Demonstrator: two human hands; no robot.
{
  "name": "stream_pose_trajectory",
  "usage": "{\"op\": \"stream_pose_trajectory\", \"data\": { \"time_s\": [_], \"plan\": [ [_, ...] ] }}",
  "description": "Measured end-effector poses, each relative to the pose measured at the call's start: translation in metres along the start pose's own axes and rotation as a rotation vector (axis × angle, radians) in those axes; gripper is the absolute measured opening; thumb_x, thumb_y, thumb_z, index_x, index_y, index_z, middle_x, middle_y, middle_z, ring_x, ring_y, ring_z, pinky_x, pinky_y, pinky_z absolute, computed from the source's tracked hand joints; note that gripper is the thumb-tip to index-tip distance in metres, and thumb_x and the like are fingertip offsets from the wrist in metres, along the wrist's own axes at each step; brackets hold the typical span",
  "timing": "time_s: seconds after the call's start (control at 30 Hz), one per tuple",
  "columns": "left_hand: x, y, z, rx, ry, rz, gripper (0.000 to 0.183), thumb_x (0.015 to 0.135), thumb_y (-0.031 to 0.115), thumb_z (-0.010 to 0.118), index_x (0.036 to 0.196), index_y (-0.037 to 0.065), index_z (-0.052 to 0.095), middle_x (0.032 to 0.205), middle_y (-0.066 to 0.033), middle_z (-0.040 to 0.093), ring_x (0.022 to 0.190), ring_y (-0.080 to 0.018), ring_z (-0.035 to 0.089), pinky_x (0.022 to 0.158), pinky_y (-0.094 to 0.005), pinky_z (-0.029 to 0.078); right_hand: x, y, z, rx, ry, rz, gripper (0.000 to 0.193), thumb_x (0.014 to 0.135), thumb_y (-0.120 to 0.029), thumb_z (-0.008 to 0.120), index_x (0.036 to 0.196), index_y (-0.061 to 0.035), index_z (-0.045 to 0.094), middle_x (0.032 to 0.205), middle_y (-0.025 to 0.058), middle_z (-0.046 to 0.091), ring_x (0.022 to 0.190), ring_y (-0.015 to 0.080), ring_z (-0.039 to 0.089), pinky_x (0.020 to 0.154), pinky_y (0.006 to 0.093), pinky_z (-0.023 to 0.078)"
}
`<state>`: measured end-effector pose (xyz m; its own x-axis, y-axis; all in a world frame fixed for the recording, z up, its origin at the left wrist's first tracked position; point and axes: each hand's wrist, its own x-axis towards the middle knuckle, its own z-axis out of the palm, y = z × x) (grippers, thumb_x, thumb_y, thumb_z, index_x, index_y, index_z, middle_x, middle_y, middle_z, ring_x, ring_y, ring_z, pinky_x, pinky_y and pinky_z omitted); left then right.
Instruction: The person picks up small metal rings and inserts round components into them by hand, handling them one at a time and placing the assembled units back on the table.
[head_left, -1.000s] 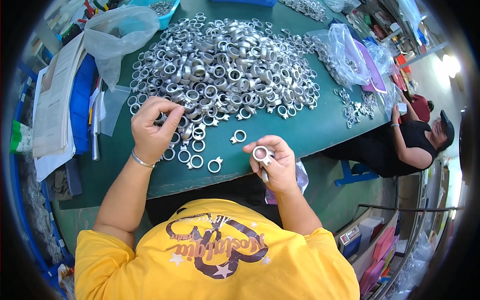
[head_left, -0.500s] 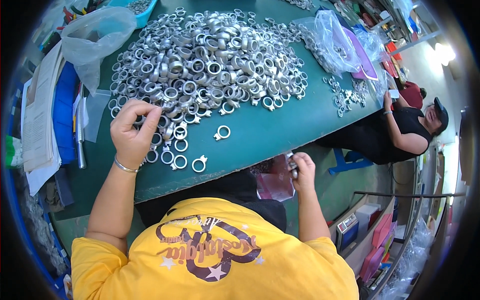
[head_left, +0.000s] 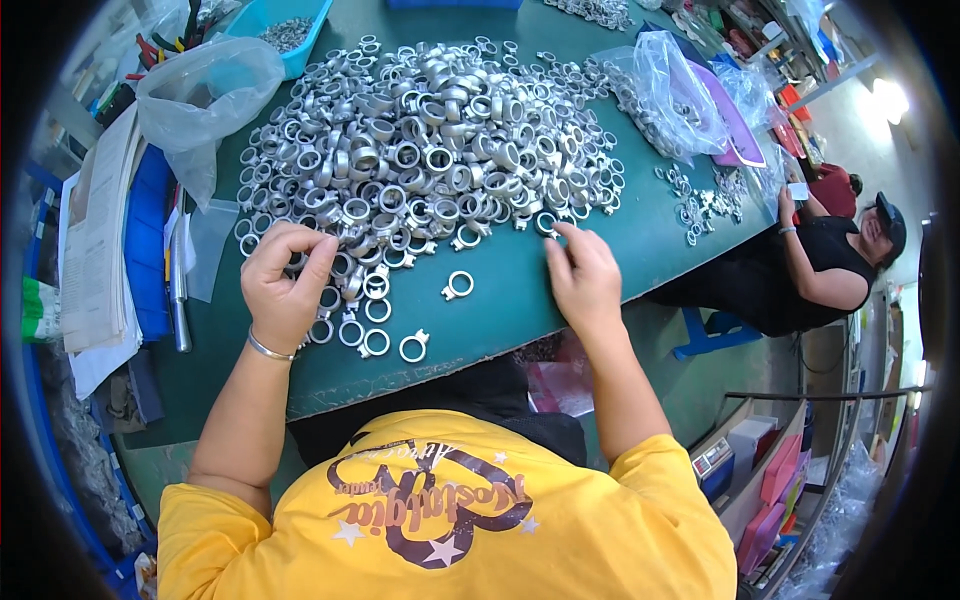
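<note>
A large heap of silver metal rings (head_left: 440,158), each with a small lug, covers the middle of the green table. At its near left edge is my left hand (head_left: 285,278), thumb and forefinger pinched together; whatever they might hold is too small or hidden to make out. My right hand (head_left: 585,275) reaches to the heap's near right edge, thumb and forefinger apart, fingertips beside a single ring (head_left: 546,224). Between my hands a loose ring (head_left: 457,285) lies on the table, and another ring (head_left: 413,346) sits closer to the front edge.
On the left are a blue bin (head_left: 150,245), stacked papers (head_left: 100,245) and a clear plastic bag (head_left: 210,95). A turquoise tray (head_left: 318,40) of small parts stands behind. Below the table edge is a pinkish plastic bag (head_left: 560,385). A person (head_left: 825,245) sits at the right.
My right hand has risen from beside the plastic bag below the table edge to the heap, and the small metal pieces it held are gone from it. My left hand stays pinched.
</note>
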<state>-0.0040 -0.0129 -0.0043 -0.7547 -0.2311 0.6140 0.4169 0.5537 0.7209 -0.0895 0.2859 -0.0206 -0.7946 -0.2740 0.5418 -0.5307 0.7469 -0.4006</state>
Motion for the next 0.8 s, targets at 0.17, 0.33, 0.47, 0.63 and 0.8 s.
{"op": "stream_pose_trajectory", "data": {
  "time_s": [0.17, 0.33, 0.47, 0.63, 0.8],
  "plan": [
    [0.003, -0.001, -0.002, 0.015, 0.055, 0.005, 0.008, 0.071, -0.002, 0.068, 0.071, -0.001, 0.06, 0.068, -0.0066, 0.059, 0.062, -0.0158, 0.054, 0.057, -0.0246, 0.042, 0.01, -0.015, 0.002, -0.17, -0.194, 0.048, 0.026, 0.072, -0.027, 0.07, 0.08, -0.0049, 0.058, 0.075, 0.0107, 0.059, 0.074, 0.0303, 0.056, 0.064, 0.0399, 0.045],
    [0.003, 0.002, -0.002, -0.012, 0.03, 0.022, 0.008, 0.07, -0.002, 0.069, 0.071, 0.0, 0.061, 0.069, -0.007, 0.06, 0.062, -0.0163, 0.055, 0.056, -0.025, 0.042, -0.01, -0.022, -0.003, 0.537, -0.257, 0.294, 0.02, 0.07, -0.01, 0.074, 0.077, -0.0015, 0.057, 0.077, 0.0077, 0.059, 0.066, 0.0161, 0.056, 0.058, 0.0285, 0.045],
    [0.0, 0.001, -0.003, -0.026, -0.031, 0.041, 0.008, 0.072, -0.005, 0.066, 0.074, -0.003, 0.058, 0.073, -0.0072, 0.059, 0.066, -0.0159, 0.053, 0.061, -0.0246, 0.041, -0.02, -0.043, 0.0, 0.858, -0.244, 0.186, 0.018, 0.069, -0.003, 0.074, 0.079, 0.0008, 0.06, 0.088, 0.0112, 0.063, 0.073, 0.0138, 0.059, 0.066, 0.0244, 0.049],
    [0.001, 0.0, -0.002, -0.029, -0.008, 0.016, 0.007, 0.072, -0.004, 0.067, 0.073, -0.002, 0.06, 0.071, -0.007, 0.06, 0.064, -0.0155, 0.054, 0.059, -0.0246, 0.041, -0.029, -0.05, -0.001, 1.052, -0.312, 0.261, 0.019, 0.073, -0.002, 0.072, 0.086, 0.0029, 0.059, 0.097, 0.0164, 0.063, 0.079, 0.0145, 0.062, 0.072, 0.0249, 0.05],
    [0.002, 0.002, -0.003, -0.02, 0.013, 0.025, 0.007, 0.07, -0.002, 0.069, 0.072, 0.0, 0.062, 0.069, -0.0065, 0.06, 0.062, -0.0149, 0.054, 0.057, -0.0243, 0.041, -0.029, -0.055, -0.003, 1.311, -0.348, 0.355, 0.016, 0.08, 0.003, 0.062, 0.093, 0.0011, 0.052, 0.107, 0.0199, 0.059, 0.082, 0.0175, 0.063, 0.074, 0.0261, 0.052]
  ]
}}
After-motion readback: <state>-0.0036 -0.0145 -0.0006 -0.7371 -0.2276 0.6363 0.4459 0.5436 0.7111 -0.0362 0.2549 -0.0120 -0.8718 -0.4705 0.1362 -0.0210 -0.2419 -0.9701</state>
